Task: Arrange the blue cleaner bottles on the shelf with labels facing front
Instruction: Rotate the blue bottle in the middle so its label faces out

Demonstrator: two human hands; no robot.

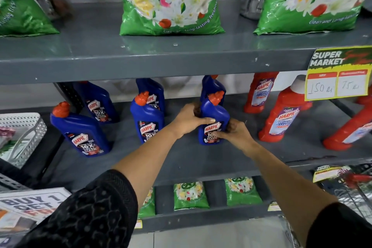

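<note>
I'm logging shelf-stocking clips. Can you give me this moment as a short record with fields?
place: grey shop shelf
held item: blue bottle, upright, label facing front
left hand: grip on the bottle's left side
right hand: grip on its lower right side
other blue bottles: five, front-left one also label forward
to the right: red bottles
shelf above: green bags

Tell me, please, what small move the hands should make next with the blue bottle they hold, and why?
Probably let go of it. Both the left hand and the right hand grip the front blue bottle, which stands upright on the grey shelf with its label facing front, roughly level with the front bottle to its left. At most, a slight nudge to even the row seems needed.
</note>
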